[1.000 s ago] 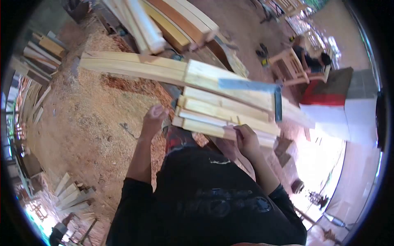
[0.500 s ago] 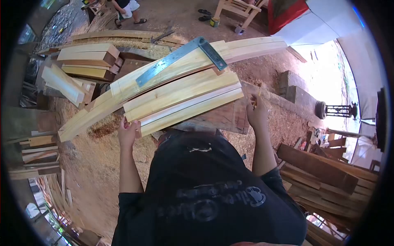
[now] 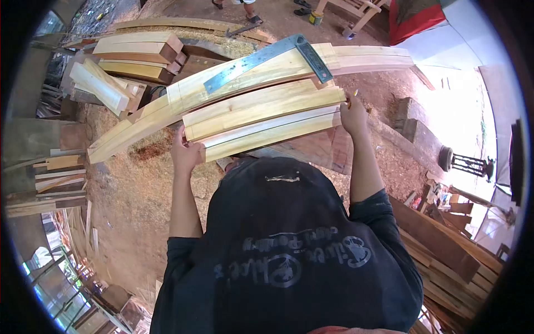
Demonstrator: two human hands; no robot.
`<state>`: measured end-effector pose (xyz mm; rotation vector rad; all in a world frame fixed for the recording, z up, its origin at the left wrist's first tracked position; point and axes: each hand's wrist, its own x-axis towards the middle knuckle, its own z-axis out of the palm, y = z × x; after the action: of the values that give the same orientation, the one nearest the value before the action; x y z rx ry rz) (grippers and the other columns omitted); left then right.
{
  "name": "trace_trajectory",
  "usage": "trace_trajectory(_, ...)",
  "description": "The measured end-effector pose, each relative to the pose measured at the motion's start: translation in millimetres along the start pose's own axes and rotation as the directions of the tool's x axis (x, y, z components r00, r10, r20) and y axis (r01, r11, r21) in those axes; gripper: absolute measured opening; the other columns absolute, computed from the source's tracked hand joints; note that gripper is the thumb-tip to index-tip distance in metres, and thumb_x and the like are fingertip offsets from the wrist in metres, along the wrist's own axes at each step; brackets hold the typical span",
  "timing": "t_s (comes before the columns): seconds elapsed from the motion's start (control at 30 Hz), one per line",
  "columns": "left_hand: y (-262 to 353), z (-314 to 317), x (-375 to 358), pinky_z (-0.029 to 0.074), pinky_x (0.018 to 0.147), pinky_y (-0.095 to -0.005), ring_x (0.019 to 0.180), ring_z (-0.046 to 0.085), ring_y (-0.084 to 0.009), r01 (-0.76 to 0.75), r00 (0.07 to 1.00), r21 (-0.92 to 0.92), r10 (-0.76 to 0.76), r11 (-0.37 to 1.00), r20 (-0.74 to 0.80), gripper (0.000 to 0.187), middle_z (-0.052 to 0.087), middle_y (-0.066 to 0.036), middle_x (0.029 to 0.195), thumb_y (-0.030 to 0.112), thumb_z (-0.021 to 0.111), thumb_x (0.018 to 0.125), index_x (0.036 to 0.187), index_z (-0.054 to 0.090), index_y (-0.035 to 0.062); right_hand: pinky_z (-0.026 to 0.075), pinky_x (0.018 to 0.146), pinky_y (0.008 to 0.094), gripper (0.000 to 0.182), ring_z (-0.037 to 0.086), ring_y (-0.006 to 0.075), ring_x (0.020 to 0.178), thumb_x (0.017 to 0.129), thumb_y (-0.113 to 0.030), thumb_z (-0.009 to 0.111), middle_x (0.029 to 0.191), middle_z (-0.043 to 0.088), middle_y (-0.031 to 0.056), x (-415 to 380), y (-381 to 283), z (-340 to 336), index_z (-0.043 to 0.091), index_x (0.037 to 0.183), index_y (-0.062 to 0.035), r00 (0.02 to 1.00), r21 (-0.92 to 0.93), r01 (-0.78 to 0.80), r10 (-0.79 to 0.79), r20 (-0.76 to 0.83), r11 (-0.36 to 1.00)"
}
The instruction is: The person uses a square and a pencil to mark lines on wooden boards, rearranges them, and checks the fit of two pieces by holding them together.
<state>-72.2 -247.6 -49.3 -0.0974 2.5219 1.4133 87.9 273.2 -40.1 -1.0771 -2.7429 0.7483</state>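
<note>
A pale curved wooden block (image 3: pixel 267 109) lies in front of me, with a white face and a lower yellowish piece beneath its upper edge. My left hand (image 3: pixel 186 153) is closed around its left end, thumb on the near side. At the opposite end, my right hand (image 3: pixel 354 116) grips the block's corner. A small pencil-like stick (image 3: pixel 356 93) pokes up from the right hand's fingers. Just beyond the block sits a long curved beam (image 3: pixel 178 100), and a metal try square (image 3: pixel 258 64) rests on top of it, its dark stock toward the right.
Stacked wood blocks (image 3: pixel 136 47) stand at the upper left, near a hammer (image 3: pixel 243 28). Planks (image 3: pixel 445 245) are piled at the lower right and more wood at the left. A concrete block (image 3: pixel 414 119) sits to the right. Another person's legs (image 3: pixel 243 8) show at the top.
My right hand has come in from beside the block and now grips its right end. The left hand stays on the left end. The view has shifted, and the person at the top has moved.
</note>
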Motion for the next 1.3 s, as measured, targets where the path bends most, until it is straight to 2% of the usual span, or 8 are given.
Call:
trace_trajectory(0.33, 7, 9, -11, 0.058, 0.083, -0.0330, 0.096, 0.069, -0.0191, 0.044, 0.999, -0.041, -0.045, 0.998, -0.027, 0.082, 0.069, -0.014, 0.128, 0.006, 0.076, 0.079, 0.156, 0.048, 0.0064, 0.053, 0.100, 0.0475, 0.052, 0.067, 0.0400, 0.115, 0.084, -0.018, 0.069, 0.122, 0.071, 0.0239, 5, 9, -2, 0.066, 0.133, -0.0003, 0.996, 0.152, 0.076, -0.069, -0.056, 0.985)
trace_trajectory(0.37, 6, 8, -10, 0.058, 0.083, -0.0329, 0.098, 0.069, -0.0193, 0.019, 0.999, -0.046, -0.020, 0.999, -0.035, 0.082, 0.068, -0.014, 0.129, 0.006, 0.075, 0.079, 0.156, 0.047, 0.0061, 0.054, 0.097, 0.0465, 0.052, 0.068, 0.0391, 0.111, 0.083, -0.017, 0.068, 0.120, 0.071, 0.0226, 2, -3, -14, 0.065, 0.133, -0.0008, 0.998, 0.137, 0.039, -0.045, 0.041, 0.990)
trace_trajectory(0.47, 11, 14, -13, 0.058, 0.083, -0.0317, 0.105, 0.069, -0.0190, 0.000, 1.000, -0.096, -0.003, 0.995, -0.030, 0.082, 0.065, -0.016, 0.134, 0.004, 0.074, 0.080, 0.157, 0.044, 0.0027, 0.055, 0.088, 0.0440, 0.052, 0.069, 0.0340, 0.099, 0.083, -0.018, 0.072, 0.109, 0.070, 0.0178, -7, -4, -9, 0.065, 0.132, -0.0028, 0.982, 0.139, 0.179, -0.167, -0.093, 0.974)
trace_trajectory(0.9, 6, 20, -16, 0.055, 0.078, -0.0277, 0.096, 0.065, -0.0151, -0.046, 0.997, -0.139, 0.038, 0.989, -0.064, 0.084, 0.062, -0.013, 0.135, 0.001, 0.074, 0.080, 0.158, 0.041, 0.0007, 0.051, 0.094, 0.0440, 0.062, 0.064, 0.0316, 0.110, 0.085, -0.034, 0.079, 0.122, 0.066, 0.0156, -41, -41, -10, 0.061, 0.136, -0.0041, 0.985, 0.200, -0.088, 0.115, -0.127, 0.976)
trace_trajectory(1.0, 8, 22, -16, 0.056, 0.081, -0.0292, 0.098, 0.066, -0.0163, -0.062, 0.997, -0.182, 0.052, 0.981, -0.061, 0.084, 0.062, -0.014, 0.135, 0.002, 0.075, 0.081, 0.158, 0.041, 0.0016, 0.054, 0.087, 0.0422, 0.058, 0.065, 0.0286, 0.098, 0.082, -0.020, 0.080, 0.117, 0.059, 0.0158, -43, -36, -3, 0.059, 0.132, -0.0021, 0.979, 0.279, -0.005, 0.062, -0.195, 0.960)
trace_trajectory(1.13, 21, 21, -18, 0.058, 0.085, -0.0317, 0.101, 0.067, -0.0184, -0.016, 0.999, -0.259, 0.005, 0.966, -0.043, 0.081, 0.061, -0.016, 0.135, 0.002, 0.076, 0.082, 0.157, 0.045, 0.0027, 0.054, 0.087, 0.0404, 0.059, 0.064, 0.0255, 0.098, 0.081, -0.022, 0.082, 0.116, 0.062, 0.0151, -37, -26, 4, 0.061, 0.131, -0.0012, 0.979, 0.368, -0.023, 0.095, -0.178, 0.930)
trace_trajectory(1.23, 5, 12, -6, 0.058, 0.088, -0.0324, 0.104, 0.067, -0.0192, -0.017, 0.998, -0.020, 0.016, 1.000, -0.068, 0.076, 0.060, -0.015, 0.134, 0.000, 0.075, 0.083, 0.155, 0.049, 0.0022, 0.053, 0.091, 0.0417, 0.056, 0.066, 0.0271, 0.101, 0.081, -0.022, 0.084, 0.116, 0.067, 0.0161, -43, -25, -4, 0.065, 0.129, 0.0003, 0.974, 0.368, -0.051, 0.127, -0.186, 0.929)
trace_trajectory(1.3, -9, 6, 1, 0.057, 0.089, -0.0324, 0.106, 0.067, -0.0197, -0.020, 0.999, -0.096, 0.016, 0.995, -0.044, 0.074, 0.058, -0.014, 0.134, -0.001, 0.074, 0.084, 0.154, 0.050, 0.0018, 0.053, 0.090, 0.0420, 0.055, 0.065, 0.0285, 0.101, 0.082, -0.021, 0.083, 0.114, 0.066, 0.0158, -54, -23, -10, 0.065, 0.129, -0.0001, 0.977, 0.408, -0.095, 0.164, -0.138, 0.908)
